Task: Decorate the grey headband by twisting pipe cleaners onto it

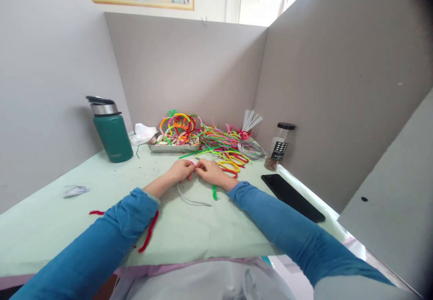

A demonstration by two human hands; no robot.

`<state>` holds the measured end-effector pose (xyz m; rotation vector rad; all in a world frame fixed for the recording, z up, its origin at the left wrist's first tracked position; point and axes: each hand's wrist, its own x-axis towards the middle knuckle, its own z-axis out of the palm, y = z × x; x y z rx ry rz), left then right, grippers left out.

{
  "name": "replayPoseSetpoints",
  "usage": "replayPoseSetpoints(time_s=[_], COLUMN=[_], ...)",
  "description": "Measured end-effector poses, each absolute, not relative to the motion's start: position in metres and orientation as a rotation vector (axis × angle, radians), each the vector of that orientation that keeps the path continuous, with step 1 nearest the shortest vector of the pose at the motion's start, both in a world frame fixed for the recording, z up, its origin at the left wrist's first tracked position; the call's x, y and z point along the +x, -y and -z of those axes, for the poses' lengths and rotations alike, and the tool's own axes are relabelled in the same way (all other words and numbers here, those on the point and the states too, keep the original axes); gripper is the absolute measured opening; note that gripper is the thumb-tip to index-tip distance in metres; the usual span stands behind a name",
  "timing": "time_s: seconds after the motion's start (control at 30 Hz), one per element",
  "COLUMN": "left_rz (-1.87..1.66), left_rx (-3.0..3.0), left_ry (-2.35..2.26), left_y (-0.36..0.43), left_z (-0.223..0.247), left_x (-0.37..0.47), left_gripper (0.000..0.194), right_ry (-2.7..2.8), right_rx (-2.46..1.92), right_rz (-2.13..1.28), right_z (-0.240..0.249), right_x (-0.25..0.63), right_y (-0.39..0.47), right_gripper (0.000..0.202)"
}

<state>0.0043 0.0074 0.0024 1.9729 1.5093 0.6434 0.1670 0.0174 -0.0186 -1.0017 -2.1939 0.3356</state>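
Observation:
My left hand (pixel 182 170) and my right hand (pixel 210 173) meet above the middle of the table, both closed in a pinch, fingertips touching or almost so. From under my left hand a thin grey wire (pixel 189 200) curves down and to the right. A tiny pink bit (pixel 192 162) shows between the fingertips; its kind is too small to tell. What my right fingers pinch is hidden. Just below my right wrist lies a short green pipe cleaner (pixel 214 193). A red pipe cleaner (pixel 149 232) sticks out beside my left sleeve.
Behind my hands stand a metal tray (pixel 174 148) with pipe-cleaner hoops and a heap of coloured pipe cleaners (pixel 219 135). A wire coil (pixel 252 150), clear bottle (pixel 278 149) and black phone (pixel 292 197) are right; a green flask (pixel 113 137) stands left. Grey partitions (pixel 186 65) enclose the table.

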Motion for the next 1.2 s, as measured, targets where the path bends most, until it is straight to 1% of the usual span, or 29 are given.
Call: replayPoseSetpoints(time_s=[0.6, 1.2], left_rz=[-0.653, -0.659], left_rx=[1.997, 2.028], left_ry=[-1.625, -1.605], left_y=[-0.0012, 0.0012], left_z=[-0.0088, -0.0107], left_x=[0.0093, 0.0094], left_gripper=[0.028, 0.028], right_ry=[2.189, 2.185], right_rx=[-1.008, -1.027], right_rz=[-0.323, -0.349], right_z=[0.0201, 0.0173], right_x=[0.166, 0.1657], right_y=[-0.0188, -0.0162], right_gripper=[0.01, 0.01])
